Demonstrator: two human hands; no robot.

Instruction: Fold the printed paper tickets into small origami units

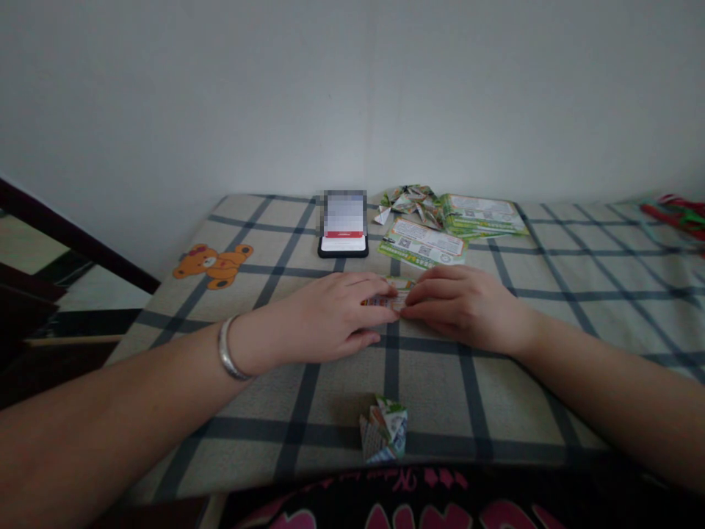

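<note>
A printed paper strip [399, 301], seemingly a folded flyer, lies on the checked tablecloth and is partly hidden under my fingers. My left hand [355, 312], with a silver bangle at the wrist, has its fingers on the strip's left part, the thumb lower down. From the other side, the bent fingers of my right hand [463, 303] press together on the strip's right end. Close to my body sits a small folded paper piece [384, 430] with pointed corners.
At the back are a pile of folded paper pieces [413, 204], a stack of flyers [487, 215], a single flyer [423, 244] and a phone [343, 222]. A bear picture [214, 266] is at left. Something red and green [677, 217] lies far right. A wall [352, 95] borders the table.
</note>
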